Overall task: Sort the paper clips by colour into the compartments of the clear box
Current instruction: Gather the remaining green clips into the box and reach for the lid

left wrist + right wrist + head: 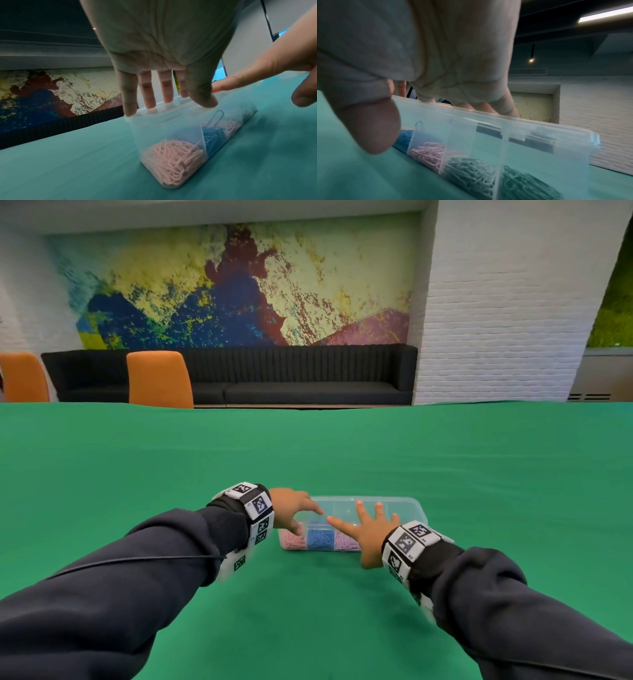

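Observation:
A clear box (404, 506) with its lid on lies on the green table. Through its walls I see pink clips (293, 541), blue clips (320, 539) and lilac clips (344, 542), each in its own compartment. My left hand (301, 515) rests straight fingers on the lid's left end, shown in the left wrist view by fingertips (130, 111) at the box (150, 135) edge. My right hand (366, 525) lies flat and spread on the lid's right part. The right wrist view adds grey clips (471, 171) and dark green clips (525, 185) in further compartments.
The green cloth (308, 446) covers the table all around the box. No loose clips show on it. Beyond the far edge stand orange chairs (159, 380) and a black sofa (291, 378).

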Tool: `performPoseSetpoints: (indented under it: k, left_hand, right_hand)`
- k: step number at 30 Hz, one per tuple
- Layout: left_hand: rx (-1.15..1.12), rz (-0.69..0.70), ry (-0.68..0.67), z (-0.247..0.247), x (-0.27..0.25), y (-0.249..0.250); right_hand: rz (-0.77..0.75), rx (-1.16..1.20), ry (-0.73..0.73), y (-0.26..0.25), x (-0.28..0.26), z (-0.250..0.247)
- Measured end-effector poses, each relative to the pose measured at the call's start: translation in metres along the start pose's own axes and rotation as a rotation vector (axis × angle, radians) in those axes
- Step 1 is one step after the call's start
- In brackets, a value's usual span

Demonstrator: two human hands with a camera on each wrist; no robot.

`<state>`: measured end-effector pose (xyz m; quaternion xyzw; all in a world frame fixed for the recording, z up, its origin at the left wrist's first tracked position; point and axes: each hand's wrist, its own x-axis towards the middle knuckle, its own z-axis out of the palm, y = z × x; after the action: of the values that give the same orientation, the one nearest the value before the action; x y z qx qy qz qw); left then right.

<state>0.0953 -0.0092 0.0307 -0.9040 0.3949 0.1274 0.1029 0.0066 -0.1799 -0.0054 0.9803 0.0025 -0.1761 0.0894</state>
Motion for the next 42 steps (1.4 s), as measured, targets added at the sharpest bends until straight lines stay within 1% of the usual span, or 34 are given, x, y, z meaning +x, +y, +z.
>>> performPoseSetpoints:
  k: [1, 3, 5, 7, 8, 9, 10, 12, 13, 14, 16, 18, 20, 23, 29, 35, 39, 42]
  left_hand:
    - [-0.001, -0.017, 0.017, 0.000, -0.001, 0.001]
    - [-0.101, -0.070, 0.086, 0.005, -0.004, 0.001]
    - [-0.264, -0.155, 0.250, 0.018, -0.009, -0.001]
    - [-0.385, -0.279, 0.490, 0.036, -0.013, 0.001]
    - [-0.439, -0.337, 0.562, 0.045, -0.018, 0.004]
    - [-0.504, -0.384, 0.576, 0.055, -0.019, 0.007]
    - [-0.611, -0.406, 0.517, 0.063, -0.021, 0.012]
    - [-0.957, -0.424, 0.364, 0.075, -0.021, 0.022]
    - [-1.151, -0.450, 0.318, 0.078, -0.018, 0.026]
    - [-1.328, -0.486, 0.307, 0.079, -0.016, 0.028]
    - [-1.598, -0.549, 0.350, 0.079, -0.009, 0.030]
    - [-1.733, -0.591, 0.371, 0.080, -0.005, 0.030]
    - [-1.761, -0.598, 0.363, 0.083, -0.004, 0.031]
    - [-1.775, -0.599, 0.395, 0.088, 0.000, 0.031]
    - [-1.648, -0.599, 0.464, 0.092, 0.004, 0.033]
    - [-1.617, -0.614, 0.524, 0.092, 0.005, 0.041]
    - [-1.617, -0.638, 0.582, 0.093, 0.006, 0.044]
    - [-1.572, -0.660, 0.560, 0.089, 0.008, 0.042]
  right_hand:
    - [0.001, 0.001, 0.003, 0.000, 0.000, 0.000]
    - [-0.001, 0.009, 0.003, 0.000, 0.000, 0.000]
    - [-0.007, 0.017, -0.003, 0.002, 0.002, -0.002]
    - [-0.013, 0.028, -0.008, 0.002, 0.003, -0.002]
    - [-0.017, 0.031, -0.009, 0.003, 0.003, -0.001]
    - [-0.022, 0.033, -0.009, 0.003, 0.003, -0.001]
    - [-0.026, 0.032, -0.009, 0.003, 0.003, -0.001]
    - [-0.029, 0.025, -0.010, 0.003, 0.003, -0.001]
    - [-0.028, 0.027, -0.009, 0.003, 0.003, 0.000]
    - [-0.027, 0.030, -0.006, 0.002, 0.003, 0.000]
    - [-0.026, 0.034, 0.003, 0.002, 0.003, 0.001]
    - [-0.028, 0.038, -0.001, 0.003, 0.003, 0.001]
    - [-0.029, 0.043, -0.005, 0.003, 0.003, 0.000]
    - [-0.026, 0.045, 0.000, 0.003, 0.004, 0.001]
    - [-0.017, 0.046, 0.004, 0.003, 0.003, 0.000]
    - [-0.011, 0.050, 0.033, 0.002, 0.003, 0.003]
    - [-0.025, 0.073, 0.026, 0.005, 0.002, 0.000]
    - [-0.016, 0.068, 0.029, 0.005, 0.002, 0.000]
